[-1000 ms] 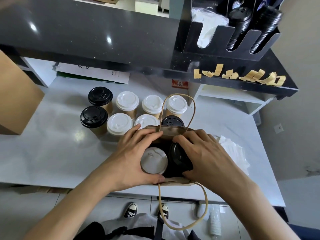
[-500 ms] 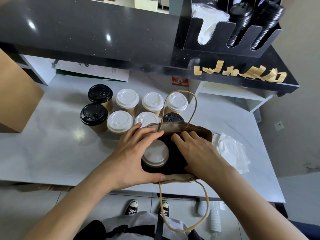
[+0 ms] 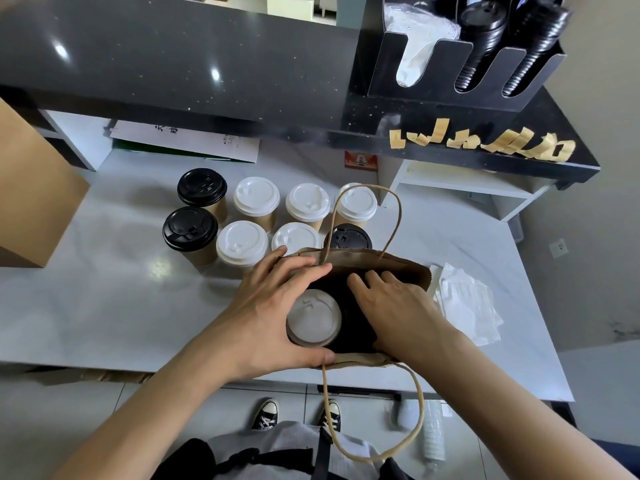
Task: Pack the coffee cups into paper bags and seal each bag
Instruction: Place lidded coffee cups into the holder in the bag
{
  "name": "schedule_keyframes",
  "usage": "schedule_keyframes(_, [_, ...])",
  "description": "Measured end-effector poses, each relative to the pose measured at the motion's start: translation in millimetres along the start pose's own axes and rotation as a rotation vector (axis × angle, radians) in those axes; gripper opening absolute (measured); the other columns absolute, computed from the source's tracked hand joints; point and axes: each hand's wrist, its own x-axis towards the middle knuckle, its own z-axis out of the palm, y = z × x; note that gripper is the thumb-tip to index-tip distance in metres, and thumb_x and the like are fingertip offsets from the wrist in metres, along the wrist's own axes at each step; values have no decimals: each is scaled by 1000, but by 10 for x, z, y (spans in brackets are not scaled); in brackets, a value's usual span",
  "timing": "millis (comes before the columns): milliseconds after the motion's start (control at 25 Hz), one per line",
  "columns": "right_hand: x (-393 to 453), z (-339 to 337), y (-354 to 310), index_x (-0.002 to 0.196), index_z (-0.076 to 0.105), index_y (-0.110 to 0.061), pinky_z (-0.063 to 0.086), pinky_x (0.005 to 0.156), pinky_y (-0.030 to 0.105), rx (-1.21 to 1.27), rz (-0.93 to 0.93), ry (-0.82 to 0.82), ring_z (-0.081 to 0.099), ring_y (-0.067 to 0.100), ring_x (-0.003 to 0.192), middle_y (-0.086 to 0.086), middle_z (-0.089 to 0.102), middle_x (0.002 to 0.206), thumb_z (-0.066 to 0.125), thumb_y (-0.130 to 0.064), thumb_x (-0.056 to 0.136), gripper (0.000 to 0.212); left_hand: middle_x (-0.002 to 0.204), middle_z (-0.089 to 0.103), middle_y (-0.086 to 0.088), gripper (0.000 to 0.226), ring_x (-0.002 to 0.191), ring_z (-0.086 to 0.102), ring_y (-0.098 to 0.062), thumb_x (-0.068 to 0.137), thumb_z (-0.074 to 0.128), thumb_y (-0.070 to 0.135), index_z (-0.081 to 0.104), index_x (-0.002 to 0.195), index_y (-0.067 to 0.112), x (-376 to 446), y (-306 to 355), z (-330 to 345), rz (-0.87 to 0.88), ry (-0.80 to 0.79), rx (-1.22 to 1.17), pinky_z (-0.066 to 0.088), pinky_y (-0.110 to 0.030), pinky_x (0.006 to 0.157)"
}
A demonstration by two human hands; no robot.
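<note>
A brown paper bag [image 3: 398, 264] stands open at the counter's near edge, its loop handles up at the far rim and hanging off the near side. Inside sits a white-lidded cup [image 3: 313, 318]. My left hand [image 3: 270, 317] grips the bag's left side, fingers over the far rim, thumb on the near rim. My right hand [image 3: 398, 310] reaches down into the bag's right half, fingers curled over a black-lidded cup that it hides. Several more cups stand behind the bag, some white-lidded [image 3: 256, 197], others black-lidded [image 3: 202, 187].
Tan tape strips [image 3: 485, 143] hang along the dark shelf edge at the back right. White napkins [image 3: 467, 306] lie right of the bag. A cardboard box [image 3: 34, 202] stands at the left. A black lid rack [image 3: 467, 71] sits on the shelf.
My right hand has sunk deeper into the bag with the black-lidded cup, which is now out of sight. The white-lidded cup sits lower too. My left hand has stayed on the bag.
</note>
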Motion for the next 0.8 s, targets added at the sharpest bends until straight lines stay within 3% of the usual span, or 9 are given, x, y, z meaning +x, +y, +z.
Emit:
schedule_keyframes(160, [-20,-61,66,142,35,-21,52,80,35,92,-1,-82,59,24,110,4,52,125,76,-39,85,73,156,15,30,112,153,-3,-6,61,76,78,22,155,49,1,-14,-11,-2,1,6,14,-41,126])
schedule_keyframes(440, [-4,-102,-17,141,43,-21,53,80,36,-26,28,-81,66,27,107,6,59,122,68,-20,93,54,156,14,29,115,153,-1,-7,59,69,83,19,156,48,2,-18,4,-12,-18,0,16,-43,126])
schedule_keyframes(600, [86,-90,-67,139,44,-17,42,73,34,-149,-14,-102,69,27,105,6,64,120,62,-19,96,46,155,13,30,117,152,0,-8,56,66,86,19,156,49,20,-39,17,-16,-17,-4,16,-42,126])
schedule_keyframes(800, [98,-51,-81,140,44,-17,45,76,34,-178,-24,-92,69,28,106,7,65,120,58,-17,98,44,154,14,31,116,153,2,-9,55,65,88,20,155,50,28,-50,35,-3,-16,-9,17,-42,126])
